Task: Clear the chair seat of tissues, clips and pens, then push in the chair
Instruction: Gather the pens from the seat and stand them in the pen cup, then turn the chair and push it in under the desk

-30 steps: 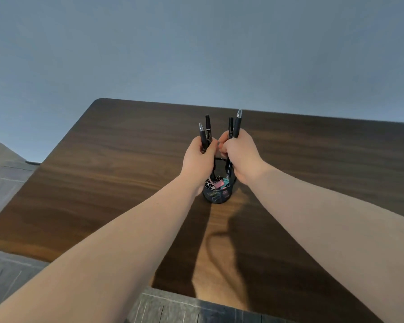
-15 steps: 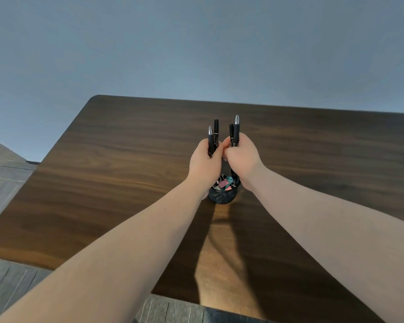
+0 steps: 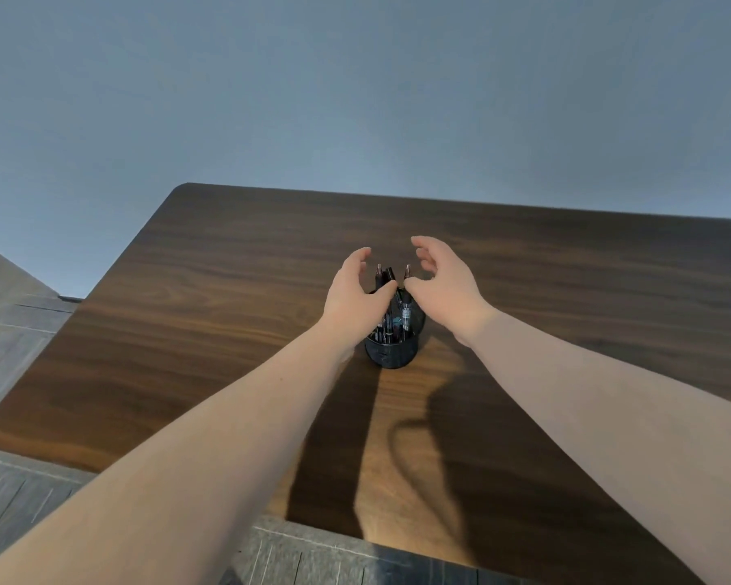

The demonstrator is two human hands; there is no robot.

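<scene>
A black mesh pen cup (image 3: 391, 354) stands near the middle of the dark wooden table (image 3: 186, 314). Several black pens (image 3: 405, 314) stand inside it, their tips poking up between my hands. My left hand (image 3: 355, 295) is just left of the cup's rim with fingers spread and holds nothing. My right hand (image 3: 444, 289) hovers at the right of the rim, fingers apart and empty. My thumbs nearly meet above the cup. The chair, tissues and clips are out of view.
A plain grey-blue wall rises behind the table's far edge. Grey plank flooring (image 3: 13, 331) shows at the left and along the near edge. My forearms cast long shadows across the tabletop in front of the cup.
Both hands held pens upright over the cup; now the pens sit down inside it and both hands have let go and spread apart.
</scene>
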